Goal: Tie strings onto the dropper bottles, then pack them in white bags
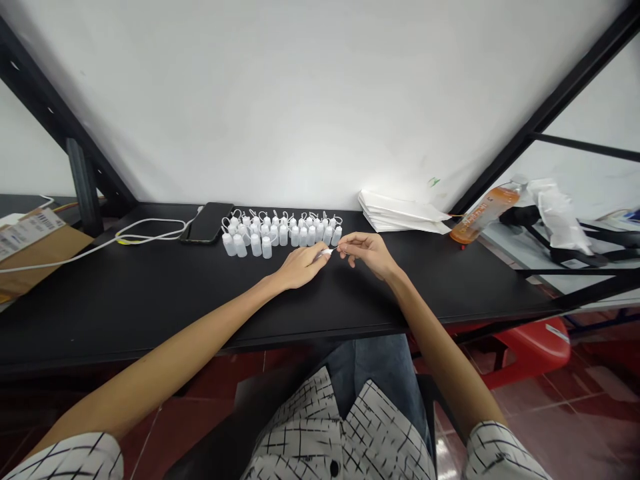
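Pinching small bottle point(326, 253): left hand point(300, 267) fingers on body, right hand point(367, 252) fingers on tip; bottle cluster point(280, 233) behind.

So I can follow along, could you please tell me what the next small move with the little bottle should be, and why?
Probably stand the small bottle beside the rows of bottles: the left hand holds it, the right hand pinches its tip, and the rest stand upright just beyond.
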`<state>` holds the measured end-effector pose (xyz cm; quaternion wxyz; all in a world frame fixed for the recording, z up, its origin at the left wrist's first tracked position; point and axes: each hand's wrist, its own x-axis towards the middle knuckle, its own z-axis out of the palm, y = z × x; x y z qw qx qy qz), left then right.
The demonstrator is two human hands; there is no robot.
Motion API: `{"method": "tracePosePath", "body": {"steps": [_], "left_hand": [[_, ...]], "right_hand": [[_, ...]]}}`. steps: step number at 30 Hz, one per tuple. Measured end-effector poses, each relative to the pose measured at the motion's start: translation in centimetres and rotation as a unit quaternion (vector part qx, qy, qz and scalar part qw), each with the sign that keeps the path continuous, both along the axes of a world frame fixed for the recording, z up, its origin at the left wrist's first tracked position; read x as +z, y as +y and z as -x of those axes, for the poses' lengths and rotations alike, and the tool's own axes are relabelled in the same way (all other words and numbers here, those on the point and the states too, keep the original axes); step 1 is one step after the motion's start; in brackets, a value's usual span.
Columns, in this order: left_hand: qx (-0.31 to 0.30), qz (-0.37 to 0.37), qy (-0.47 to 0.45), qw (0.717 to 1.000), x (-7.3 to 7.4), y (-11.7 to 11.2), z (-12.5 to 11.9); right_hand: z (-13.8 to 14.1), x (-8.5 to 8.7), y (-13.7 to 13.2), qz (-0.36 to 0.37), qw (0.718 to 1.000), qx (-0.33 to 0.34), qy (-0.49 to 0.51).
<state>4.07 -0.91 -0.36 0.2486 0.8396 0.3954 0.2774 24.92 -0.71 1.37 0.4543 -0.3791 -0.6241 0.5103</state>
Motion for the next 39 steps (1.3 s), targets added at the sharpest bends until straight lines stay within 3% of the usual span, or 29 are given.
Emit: {"method": "tracePosePath", "body": {"steps": [39], "left_hand": [[-0.002,0.019,0.002,1.0,0.18,-0.01,0.16]], "right_hand": [[0.45,-0.32,-0.09,-0.025,1.0,-0.009,0.007]]}}
